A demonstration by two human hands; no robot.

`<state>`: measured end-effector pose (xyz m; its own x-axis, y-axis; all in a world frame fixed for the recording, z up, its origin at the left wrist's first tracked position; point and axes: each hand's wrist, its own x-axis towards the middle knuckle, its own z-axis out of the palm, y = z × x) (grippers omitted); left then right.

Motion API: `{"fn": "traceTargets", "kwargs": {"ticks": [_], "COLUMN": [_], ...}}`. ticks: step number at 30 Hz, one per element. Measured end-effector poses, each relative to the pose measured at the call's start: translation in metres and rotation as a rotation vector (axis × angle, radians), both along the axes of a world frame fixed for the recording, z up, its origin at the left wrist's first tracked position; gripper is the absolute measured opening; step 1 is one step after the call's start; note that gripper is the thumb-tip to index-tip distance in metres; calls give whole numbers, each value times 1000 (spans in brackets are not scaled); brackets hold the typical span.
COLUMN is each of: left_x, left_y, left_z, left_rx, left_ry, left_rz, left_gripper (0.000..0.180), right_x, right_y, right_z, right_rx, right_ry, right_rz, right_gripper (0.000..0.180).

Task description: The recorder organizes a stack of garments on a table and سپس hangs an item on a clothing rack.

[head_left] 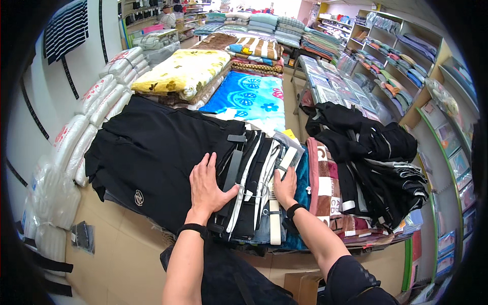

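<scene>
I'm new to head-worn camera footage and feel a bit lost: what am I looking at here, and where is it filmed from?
There is no machine here, just a person's two bare hands. The one picture comes from a wide fisheye camera on their head, looking down, so straight edges bend near its rim.

The left hand, fingers spread, rests on dark clothing. The right hand touches the other side of a row of striped black-and-white clothes; whether its fingers grip anything is hard to tell.

Left of the row lies a large black garment; beyond are a blue blanket and a yellow one. More black clothes are heaped on the right.
</scene>
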<state>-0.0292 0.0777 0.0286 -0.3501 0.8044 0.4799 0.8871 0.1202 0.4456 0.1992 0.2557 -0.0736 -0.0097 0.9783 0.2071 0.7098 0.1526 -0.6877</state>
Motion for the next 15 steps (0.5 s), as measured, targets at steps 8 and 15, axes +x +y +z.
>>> {"fn": "traceTargets", "kwargs": {"ticks": [8,15], "left_x": [2,1], "left_y": [4,1], "left_z": [-4,-3], "left_rx": [24,23], "left_ry": [-21,-15], "left_rz": [-12,-13], "left_gripper": [112,111], "right_x": [3,-3], "right_y": [-7,-12], "right_z": [-5,-2], "right_rx": [89,126], "right_ry": [-118,-127], "right_rz": [-9,-36], "right_gripper": [77,75]}}
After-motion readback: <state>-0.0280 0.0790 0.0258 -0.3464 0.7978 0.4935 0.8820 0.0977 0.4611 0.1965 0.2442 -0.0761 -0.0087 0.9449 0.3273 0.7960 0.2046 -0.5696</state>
